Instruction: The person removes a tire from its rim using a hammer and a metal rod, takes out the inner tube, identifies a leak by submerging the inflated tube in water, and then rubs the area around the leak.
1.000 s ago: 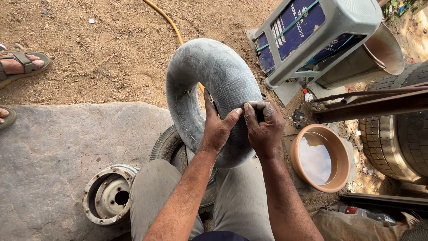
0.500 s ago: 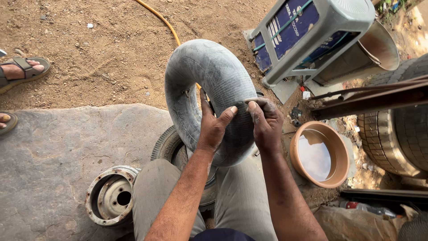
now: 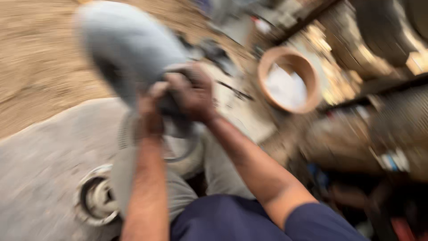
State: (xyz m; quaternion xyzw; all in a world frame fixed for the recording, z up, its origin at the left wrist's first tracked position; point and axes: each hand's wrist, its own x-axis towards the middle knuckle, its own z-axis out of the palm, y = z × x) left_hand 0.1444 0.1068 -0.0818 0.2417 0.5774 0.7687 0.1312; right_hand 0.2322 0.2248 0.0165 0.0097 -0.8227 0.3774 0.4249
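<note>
The picture is very blurry now, because the head camera swings hard. Half a second ago everything looked sharp and steady.

Both hands hold the grey inner tube. The left hand grips the bottom part of the tube, and its fingers curl around the rubber. The right hand sits just beside it, with its fingers wrapped tight on the same dark bit of tube. Before, the two hands lay flatter on the tube, with the fingers spread. Now they are bunched up close and touch each other.

The tube stands up over the person's knees, and it now fills the top left of the view. Before, it was near the middle.

Under the hands, a small tyre rests between the legs in grey trousers. The metal wheel hub lies on the grey stone slab near its lower edge, to the left of the legs, as it did before.

The round brown bowl with pale water in it now shows at the upper right. Earlier it was lower down on the right side. The sandy ground lies beyond the slab. The sandaled feet from before are out of view now.
</note>
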